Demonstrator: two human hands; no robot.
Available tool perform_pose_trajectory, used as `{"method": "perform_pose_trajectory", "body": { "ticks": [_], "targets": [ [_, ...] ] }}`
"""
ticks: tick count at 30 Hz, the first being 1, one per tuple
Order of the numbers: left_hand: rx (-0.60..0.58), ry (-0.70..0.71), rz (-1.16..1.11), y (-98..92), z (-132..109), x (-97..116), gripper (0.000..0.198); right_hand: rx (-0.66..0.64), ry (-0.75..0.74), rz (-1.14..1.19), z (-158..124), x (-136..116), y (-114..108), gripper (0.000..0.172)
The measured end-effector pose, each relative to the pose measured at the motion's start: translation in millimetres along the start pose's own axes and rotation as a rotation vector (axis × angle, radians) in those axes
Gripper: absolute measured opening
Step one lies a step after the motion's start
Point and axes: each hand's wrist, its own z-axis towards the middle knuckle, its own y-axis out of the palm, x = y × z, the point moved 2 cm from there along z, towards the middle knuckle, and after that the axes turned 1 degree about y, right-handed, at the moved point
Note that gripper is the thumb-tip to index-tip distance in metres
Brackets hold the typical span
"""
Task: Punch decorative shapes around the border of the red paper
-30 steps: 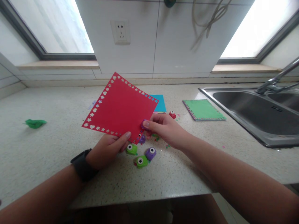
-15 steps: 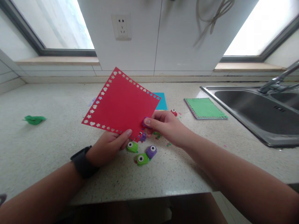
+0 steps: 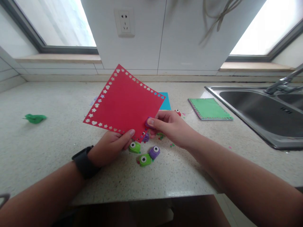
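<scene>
While the left hand [image 3: 107, 148] pinches the lower edge of a red paper square [image 3: 124, 102] (border punched with hearts and stars), the right hand [image 3: 169, 126] grips a small purple craft punch [image 3: 148, 121] on its lower-right edge, above the speckled stone table [image 3: 47, 145]. Two green punches [image 3: 134, 147] and a loose purple punch [image 3: 154, 152] lie just below; a green sheet [image 3: 209, 108] lies flat beside the steel sink [image 3: 260, 110].

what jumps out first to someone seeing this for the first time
The red paper, its border cut with hearts and stars, is held up over the middle of the counter. The left hand pinches its lower edge, and the right hand holds a purple punch at its lower right corner. Below lie small green and purple punches.
</scene>
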Motion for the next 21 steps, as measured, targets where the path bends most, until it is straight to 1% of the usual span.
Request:
{"method": "perform_pose_trajectory", "body": {
  "ticks": [8,12,21],
  "targets": [
    [-0.003,-0.004,-0.021,-0.2,-1.2,-2.8,0.057,0.007,-0.016,0.016,0.8,1.7,0.3,0.046],
    [0.014,-0.010,-0.009,0.2,-0.4,-1.5,0.056,0.016,0.003,0.037,1.1,1.7,1.7,0.047],
    [0.002,0.003,-0.003,0.2,1.1,2.5,0.056,0.037,0.004,0.042,2.4,4.8,1.0,0.049]
  ]
}}
